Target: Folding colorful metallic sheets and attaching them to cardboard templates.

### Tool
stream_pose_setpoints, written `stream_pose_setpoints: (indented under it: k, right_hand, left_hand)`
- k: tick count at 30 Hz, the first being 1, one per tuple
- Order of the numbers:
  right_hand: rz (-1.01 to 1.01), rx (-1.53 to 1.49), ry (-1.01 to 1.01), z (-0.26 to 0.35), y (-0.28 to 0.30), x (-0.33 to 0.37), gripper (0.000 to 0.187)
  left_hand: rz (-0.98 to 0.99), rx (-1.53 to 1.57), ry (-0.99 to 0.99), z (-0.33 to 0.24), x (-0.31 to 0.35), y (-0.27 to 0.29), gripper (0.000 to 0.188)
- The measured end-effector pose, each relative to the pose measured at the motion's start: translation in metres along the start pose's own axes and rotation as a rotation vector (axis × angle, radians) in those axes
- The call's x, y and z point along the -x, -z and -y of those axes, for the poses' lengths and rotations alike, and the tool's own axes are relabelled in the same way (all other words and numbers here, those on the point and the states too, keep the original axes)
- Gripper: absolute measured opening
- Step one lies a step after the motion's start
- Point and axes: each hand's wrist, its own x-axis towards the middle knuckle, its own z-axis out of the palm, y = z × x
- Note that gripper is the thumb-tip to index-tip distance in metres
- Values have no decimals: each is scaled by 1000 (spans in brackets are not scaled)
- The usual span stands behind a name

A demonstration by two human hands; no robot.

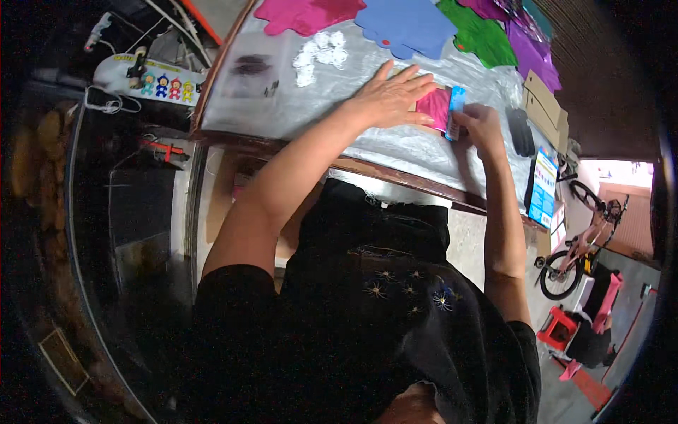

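My left hand (388, 99) lies flat on the table top, fingers stretched out over the left part of a small pink packet (436, 107). A pale edge of the packet shows beside the fingers. Along its right side runs a blue strip (458, 100), like a header card. Thumb and fingers of my right hand (482, 127) are closed at the lower right of this strip, apparently pinching it. Part of the packet is hidden under my left hand.
Pink (307, 14), blue (409, 27), green (487, 41) and purple (533, 53) flat shapes lie along the table's far side. A dark oblong object (521, 133), brown cardboard (542, 106) and a blue-and-white package (542, 187) are at the right. A bicycle (575, 261) stands beyond.
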Motion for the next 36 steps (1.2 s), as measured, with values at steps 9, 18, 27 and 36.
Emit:
stream_pose_setpoints:
  k: [9,18,27,36]
  right_hand:
    - [81,-299,-96,4,2,10,15]
    - [203,-780,-125,-4,1,27,14]
    - [286,-947,-187,7,13,57,12]
    - [462,-1094,-189,22,16,80,12]
  left_hand:
    - [-630,359,124,5,46,26,44]
    - [-755,-146,573,47,138,40,17]
    - [-472,440,265,-28,100,89,9]
    - [-321,278,101,-79,73,86,14]
